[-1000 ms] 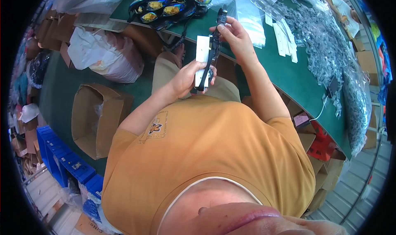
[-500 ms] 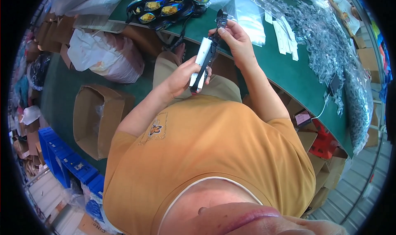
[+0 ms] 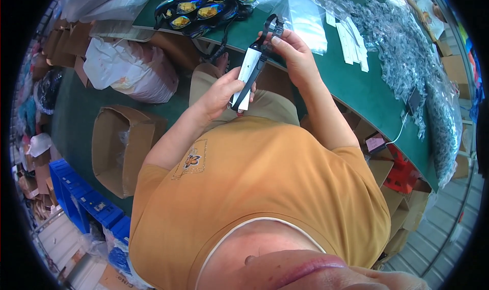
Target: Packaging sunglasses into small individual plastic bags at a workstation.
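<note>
My left hand is closed around a narrow white card and the black strap lying along it, above my lap. Past the card's far end the strap bends into a loop, with a dark buckle at its tip. My right hand pinches the strap by this buckle between thumb and fingers. Whether anything else hangs behind the card is hidden. Just beyond, on the green table, lies a pile of black swim goggles with orange-blue mirrored lenses.
Clear plastic bags and white card strips lie on the table. A heap of clear plastic pieces covers its right side. On my left are a white sack, an open cardboard box and blue crates. Another person is at the far right.
The strap's far end has opened into a wider loop, and its buckle has tilted to the right. My right hand has shifted slightly; the card has turned a little in my left hand.
</note>
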### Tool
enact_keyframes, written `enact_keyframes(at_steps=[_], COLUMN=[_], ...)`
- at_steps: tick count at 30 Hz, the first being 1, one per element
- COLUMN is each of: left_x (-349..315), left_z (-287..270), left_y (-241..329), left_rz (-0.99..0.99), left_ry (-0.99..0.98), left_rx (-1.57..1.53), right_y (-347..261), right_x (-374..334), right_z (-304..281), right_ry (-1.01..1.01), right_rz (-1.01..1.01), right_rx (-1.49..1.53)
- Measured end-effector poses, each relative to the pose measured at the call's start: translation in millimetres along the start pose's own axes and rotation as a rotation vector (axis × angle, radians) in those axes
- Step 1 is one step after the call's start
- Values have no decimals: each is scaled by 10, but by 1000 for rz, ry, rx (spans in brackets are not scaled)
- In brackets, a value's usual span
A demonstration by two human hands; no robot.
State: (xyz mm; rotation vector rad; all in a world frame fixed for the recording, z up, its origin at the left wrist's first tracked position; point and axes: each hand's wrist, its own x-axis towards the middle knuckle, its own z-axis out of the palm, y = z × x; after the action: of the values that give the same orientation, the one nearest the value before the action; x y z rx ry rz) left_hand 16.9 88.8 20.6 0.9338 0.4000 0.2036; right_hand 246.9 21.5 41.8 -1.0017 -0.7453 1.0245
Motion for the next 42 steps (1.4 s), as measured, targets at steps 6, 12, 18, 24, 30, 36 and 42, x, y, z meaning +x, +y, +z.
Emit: enact_keyframes(at_steps=[6, 12, 18, 24, 30, 36, 42], left_x=[-22, -37, -59, -23, -64, -81, -74], left_z=[-23, 25, 35, -53, -74, 10, 24], left_y=[-18, 52, 50, 4, 40, 76, 82], left_rz=[4, -76, -86, -59, -78, -68, -67], left_ry=[-4, 37, 44, 54, 113, 141, 120], left_rx=[87, 24, -35, 71, 174, 209, 214], right_y=[-20, 31, -31, -43, -117, -92, -32], right_x=[-32, -37, -59, -113, -168, -199, -181], right_z=[-21, -1, 16, -13, 7, 60, 45], right_ry=[-20, 0, -46, -7, -21, -33, -139], right_rz=[57, 58, 51, 67, 115, 37, -10], right_rx=[-71, -62, -100, -77, -98, -697, -731])
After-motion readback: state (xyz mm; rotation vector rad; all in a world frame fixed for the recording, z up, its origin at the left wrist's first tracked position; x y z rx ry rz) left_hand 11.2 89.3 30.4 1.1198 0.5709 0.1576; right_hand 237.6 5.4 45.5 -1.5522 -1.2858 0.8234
